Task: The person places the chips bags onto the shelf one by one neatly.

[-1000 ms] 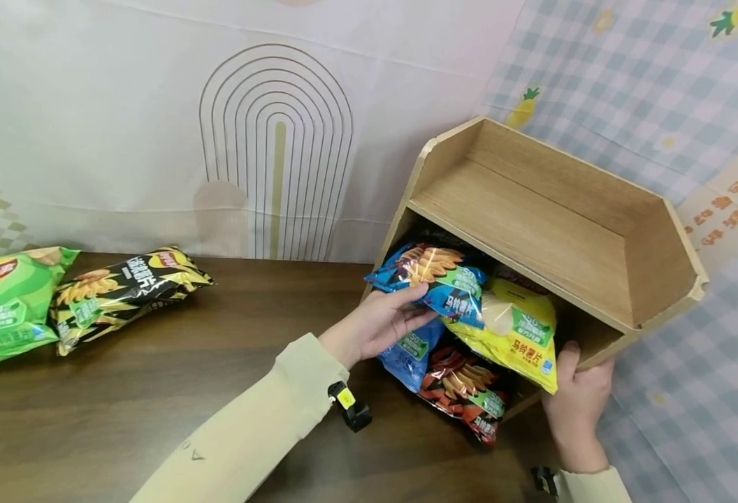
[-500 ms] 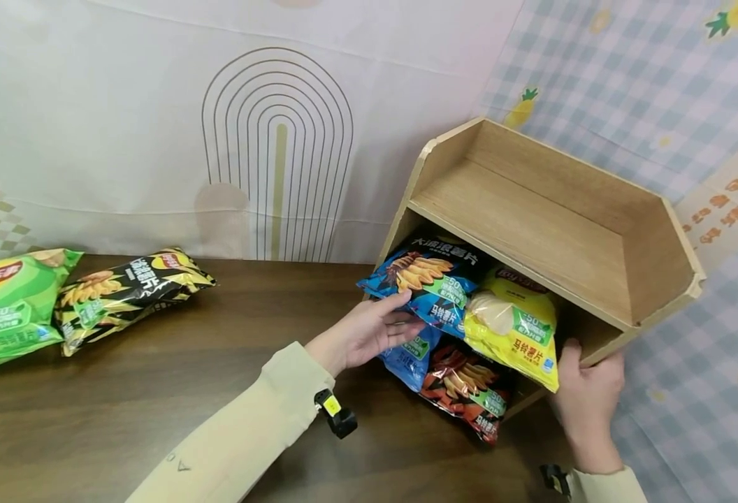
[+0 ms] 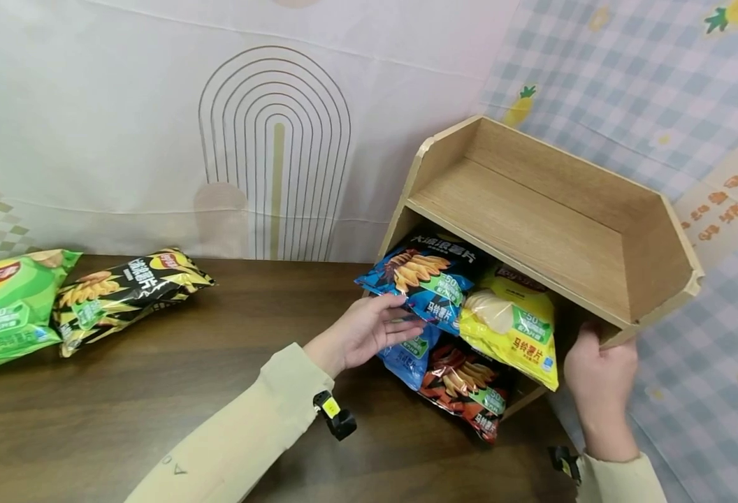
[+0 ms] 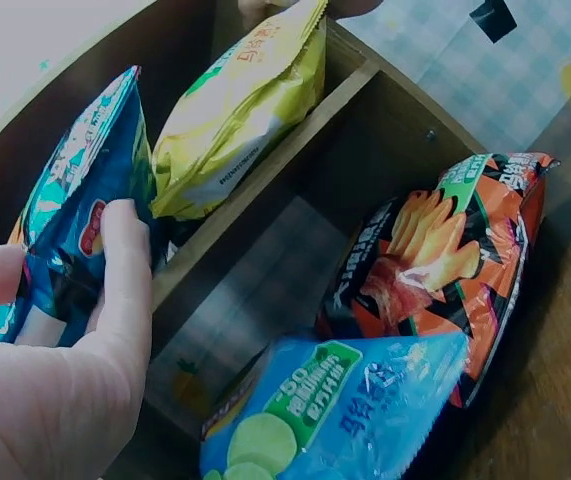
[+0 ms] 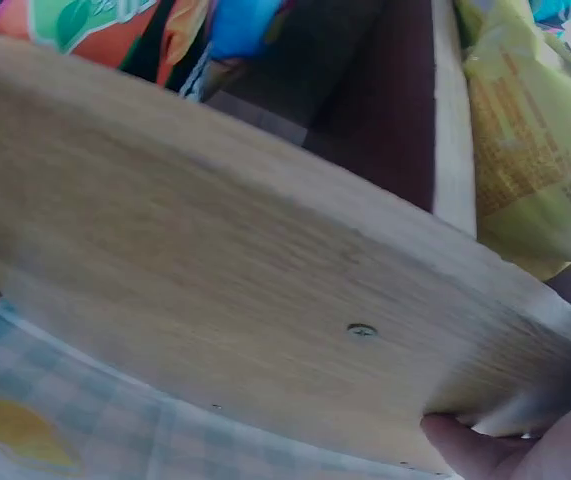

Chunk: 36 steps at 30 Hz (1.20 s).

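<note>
A wooden shelf point(image 3: 526, 202) stands on the table, its upper compartment holding a blue-and-black chip bag point(image 3: 428, 276) and a yellow chip bag point(image 3: 510, 321). My left hand point(image 3: 369, 332) is at the lower edge of the blue-and-black bag. Its thumb is near the bag's front and its other fingers extend loosely beneath; in the left wrist view a finger lies along the bag's underside. At the shelf's right side panel, my right hand point(image 3: 602, 384) grips the edge, with fingertips hidden inside. Below sit a light-blue chip bag point(image 4: 335, 410) and a red-and-black chip bag point(image 3: 466, 388).
On the table's left lie a green chip bag point(image 3: 10, 307) and a black-and-gold chip bag point(image 3: 126, 293). A divider board point(image 4: 255, 190) separates the two compartments. Printed cloth point(image 3: 671, 126) hangs behind and to the right of the shelf.
My left hand's hold on the blue-and-black bag has loosened and the hand has drawn slightly left. That bag has settled flatter, showing its front. My right hand has shifted right along the side panel.
</note>
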Each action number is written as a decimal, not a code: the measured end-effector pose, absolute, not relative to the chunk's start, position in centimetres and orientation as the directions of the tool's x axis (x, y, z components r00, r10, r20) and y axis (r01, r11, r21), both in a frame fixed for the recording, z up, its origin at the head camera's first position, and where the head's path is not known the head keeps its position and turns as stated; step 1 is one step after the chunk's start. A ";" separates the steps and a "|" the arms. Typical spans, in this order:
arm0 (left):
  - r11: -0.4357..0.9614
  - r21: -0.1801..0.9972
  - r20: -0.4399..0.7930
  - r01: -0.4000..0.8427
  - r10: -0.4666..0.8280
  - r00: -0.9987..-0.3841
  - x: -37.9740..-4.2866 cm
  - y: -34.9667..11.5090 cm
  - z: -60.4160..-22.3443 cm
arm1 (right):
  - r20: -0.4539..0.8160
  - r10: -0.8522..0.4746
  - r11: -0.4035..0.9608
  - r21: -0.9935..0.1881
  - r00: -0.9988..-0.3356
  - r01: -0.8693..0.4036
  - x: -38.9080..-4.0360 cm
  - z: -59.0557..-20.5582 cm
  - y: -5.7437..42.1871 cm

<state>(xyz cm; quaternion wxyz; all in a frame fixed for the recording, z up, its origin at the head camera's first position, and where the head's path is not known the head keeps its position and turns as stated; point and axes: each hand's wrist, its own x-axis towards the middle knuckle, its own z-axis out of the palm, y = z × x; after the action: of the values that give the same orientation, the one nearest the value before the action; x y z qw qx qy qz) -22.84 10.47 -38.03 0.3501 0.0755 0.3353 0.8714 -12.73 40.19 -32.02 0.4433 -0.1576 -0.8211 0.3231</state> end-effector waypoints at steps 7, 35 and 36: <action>-0.570 0.595 -0.108 -0.567 0.642 -0.759 -22.8 11.4 -37.5 | 0.638 0.544 0.749 -0.662 -0.544 -0.026 -12.9 -32.3 40.4; -0.173 0.960 -0.124 -0.222 0.449 -0.885 -24.8 13.3 -38.5 | 0.648 0.547 0.749 -0.662 -0.530 -0.035 -12.9 -32.6 40.4; -0.166 0.960 -0.131 -0.226 0.449 -0.884 -24.9 13.4 -38.6 | 0.644 0.548 0.748 -0.663 -0.533 -0.031 -13.0 -32.5 40.4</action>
<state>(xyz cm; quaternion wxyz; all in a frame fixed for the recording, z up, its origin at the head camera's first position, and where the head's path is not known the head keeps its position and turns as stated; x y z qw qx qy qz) -24.88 13.39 -38.58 0.2226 0.0917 0.6064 0.7579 -12.95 40.39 -32.54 0.4563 -0.1586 -0.8161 0.3172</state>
